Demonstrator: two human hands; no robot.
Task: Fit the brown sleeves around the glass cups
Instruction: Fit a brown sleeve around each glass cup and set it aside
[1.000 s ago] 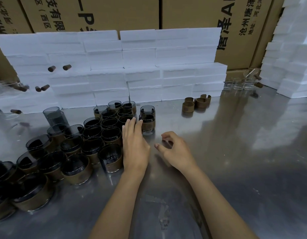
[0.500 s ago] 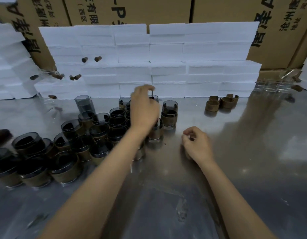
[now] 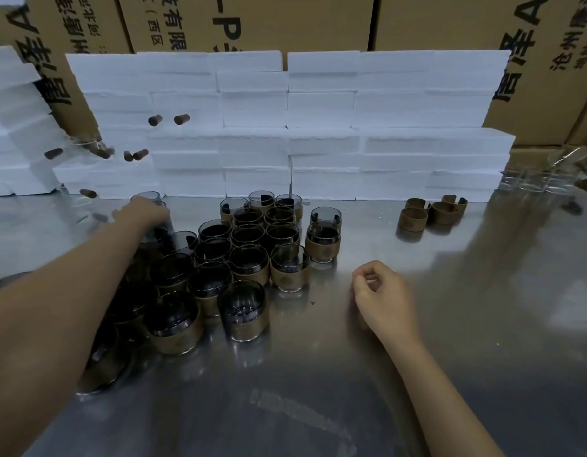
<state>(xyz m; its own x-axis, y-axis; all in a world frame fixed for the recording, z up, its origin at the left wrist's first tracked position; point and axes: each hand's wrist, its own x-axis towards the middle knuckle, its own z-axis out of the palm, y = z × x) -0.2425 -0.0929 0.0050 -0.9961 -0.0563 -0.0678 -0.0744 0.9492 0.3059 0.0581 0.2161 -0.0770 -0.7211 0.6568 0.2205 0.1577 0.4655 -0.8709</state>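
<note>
Glass cups (image 3: 249,255), smoked and mostly already wearing brown sleeves, are standing packed together on the steel table (image 3: 483,324), filling the area from about nine o'clock to the centre of my view. At roughly ten o'clock I am reaching the left hand (image 3: 143,211) across the cluster to a bare smoked cup (image 3: 147,196) at its far-left edge; the fingers are lying over the cup's near side, but motion blur is keeping me from telling whether they are curling round it or only touching it. Just right of the cluster, at about twelve o'clock, two sleeved cups are sitting as a stacked pair (image 3: 324,237), the upper one nested in the lower. Nearer me, a single sleeved cup (image 3: 289,267) is standing at the cluster's right edge. At about four o'clock from the centre I am resting the right hand (image 3: 382,296) on the table with its fingers curled loosely inward, thumb near the fingertips; whether anything small is sitting inside that curl I cannot tell. Farther right, at about two o'clock, loose brown sleeves (image 3: 432,211) are lying in a small group, well apart from the cups. Behind everything, white foam blocks (image 3: 318,127) are forming a wall in front of printed cardboard cartons (image 3: 285,21).
</note>
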